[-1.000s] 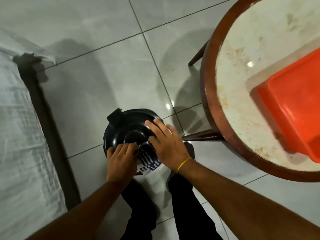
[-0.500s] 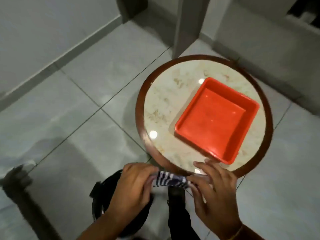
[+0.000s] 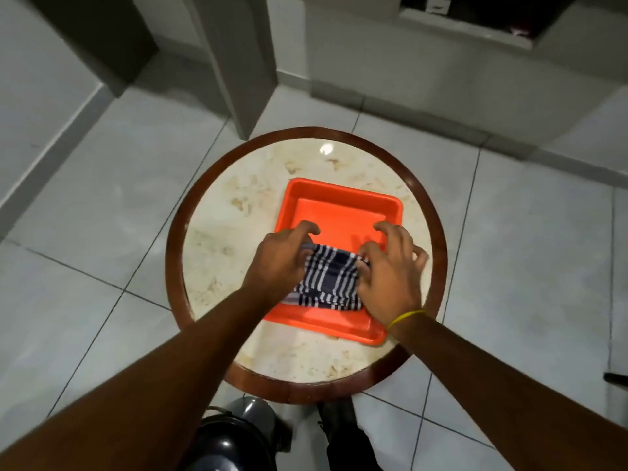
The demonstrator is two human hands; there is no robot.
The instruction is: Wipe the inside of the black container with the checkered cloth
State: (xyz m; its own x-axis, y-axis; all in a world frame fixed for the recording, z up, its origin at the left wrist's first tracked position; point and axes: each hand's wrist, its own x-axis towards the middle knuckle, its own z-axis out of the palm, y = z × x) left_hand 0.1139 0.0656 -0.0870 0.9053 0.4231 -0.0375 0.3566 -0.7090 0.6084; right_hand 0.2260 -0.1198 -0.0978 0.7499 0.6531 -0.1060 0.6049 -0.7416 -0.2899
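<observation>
The checkered cloth (image 3: 328, 282), dark blue with white stripes, lies bunched over the near half of an orange tray (image 3: 343, 212). My left hand (image 3: 278, 263) grips its left edge and my right hand (image 3: 387, 270), with a yellow band at the wrist, grips its right edge. The black container (image 3: 227, 440) stands on the floor at the bottom of the view, below the table's near rim, partly cut off and partly hidden by my left forearm.
The tray sits on a round marble-topped table with a dark wooden rim (image 3: 176, 219). Grey floor tiles surround it. A pillar (image 3: 238, 62) and a low wall stand behind. My dark trouser leg (image 3: 343, 436) is under the table edge.
Both hands lifted the cloth out of the black container on the floor and carried it up and forward onto the orange tray. The view swung from the floor to the table.
</observation>
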